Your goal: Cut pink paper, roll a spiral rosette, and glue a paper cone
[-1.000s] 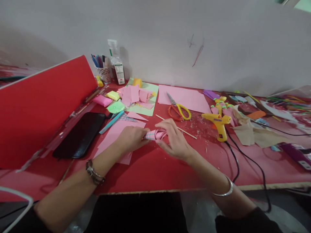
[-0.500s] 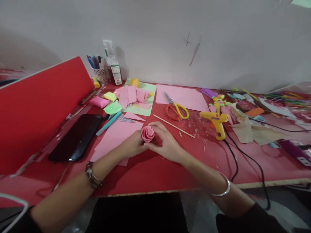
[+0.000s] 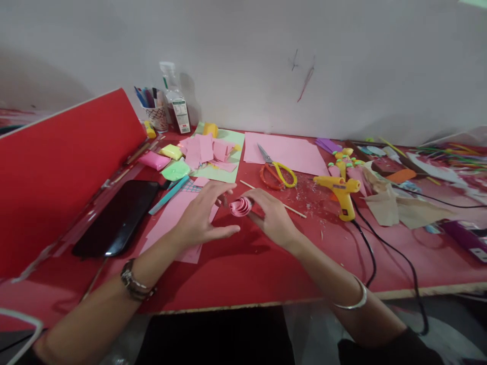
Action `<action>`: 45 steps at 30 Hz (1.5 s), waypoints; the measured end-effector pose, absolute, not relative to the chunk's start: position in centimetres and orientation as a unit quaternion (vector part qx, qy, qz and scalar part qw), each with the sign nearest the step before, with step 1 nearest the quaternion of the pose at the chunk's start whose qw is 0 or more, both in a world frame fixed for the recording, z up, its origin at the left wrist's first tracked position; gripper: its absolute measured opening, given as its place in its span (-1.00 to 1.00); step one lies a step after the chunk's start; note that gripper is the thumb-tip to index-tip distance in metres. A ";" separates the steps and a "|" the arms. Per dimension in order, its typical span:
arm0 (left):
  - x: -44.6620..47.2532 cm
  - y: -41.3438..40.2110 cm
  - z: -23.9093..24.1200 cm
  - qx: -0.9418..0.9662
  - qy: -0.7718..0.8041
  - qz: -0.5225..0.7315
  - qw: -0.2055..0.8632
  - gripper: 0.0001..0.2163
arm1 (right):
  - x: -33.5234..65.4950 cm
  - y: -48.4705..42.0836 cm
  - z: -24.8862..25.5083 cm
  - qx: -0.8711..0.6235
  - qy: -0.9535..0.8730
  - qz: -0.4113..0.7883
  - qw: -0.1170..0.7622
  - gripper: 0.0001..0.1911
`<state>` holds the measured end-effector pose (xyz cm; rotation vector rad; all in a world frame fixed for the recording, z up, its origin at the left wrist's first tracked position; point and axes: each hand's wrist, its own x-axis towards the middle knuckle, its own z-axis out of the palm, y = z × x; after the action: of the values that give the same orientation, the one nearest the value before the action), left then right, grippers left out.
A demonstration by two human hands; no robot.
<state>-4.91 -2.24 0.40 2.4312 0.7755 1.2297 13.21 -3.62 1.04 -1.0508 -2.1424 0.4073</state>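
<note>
A pink rolled paper rose (image 3: 240, 207) is held above the red table (image 3: 243, 274), its spiral layers turned towards me. My right hand (image 3: 276, 217) grips it from the right between thumb and fingers. To its left, my left hand (image 3: 203, 210) is open, thumb and fingers spread apart beside the rose. Pink paper sheets (image 3: 167, 220) lie beneath and left of my left hand. Beyond my right hand a thin wooden stick (image 3: 297, 211) lies on the table, partly covered by that hand.
Scissors (image 3: 279, 175) lie on pink sheets at the back. A yellow glue gun (image 3: 342, 195) with a black cord stands to the right. Leftward are a black phone (image 3: 117, 218), a blue cutter (image 3: 169, 195) and a leaning red board (image 3: 68, 172). A glass bottle (image 3: 178, 109) stands by the wall.
My left hand has let go of the paper rose and opened, moving a little left. The rose has shifted slightly right and tilted in my right hand.
</note>
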 end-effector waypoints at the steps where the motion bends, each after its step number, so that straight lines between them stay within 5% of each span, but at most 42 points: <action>1: -4.9 -2.3 0.4 0.845 0.272 0.442 0.124 -0.55 | 13.2 -3.6 1.0 -0.414 -0.826 0.162 0.345 -0.85; 10: -4.9 -2.5 0.5 0.831 0.295 0.466 0.068 -0.85 | 12.9 -3.7 1.4 -0.425 -0.826 0.231 0.289 -0.83; 29: -4.9 -2.3 0.9 0.820 0.325 0.441 0.164 -0.81 | 12.8 -3.7 1.0 -0.431 -0.799 0.281 0.311 -0.85; 40: -4.4 -1.8 -0.5 0.739 0.314 0.503 0.319 -0.45 | 12.6 -3.7 0.7 -0.405 -0.792 0.271 0.369 -0.84; 45: -4.0 -2.1 -0.5 0.731 0.329 0.478 0.361 -0.62 | 12.4 -3.8 0.6 -0.385 -0.777 0.306 0.394 -0.78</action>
<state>-4.03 -2.08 -0.45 1.8829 0.8470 1.2313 12.40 -3.78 0.58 -0.9762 -1.9711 0.7760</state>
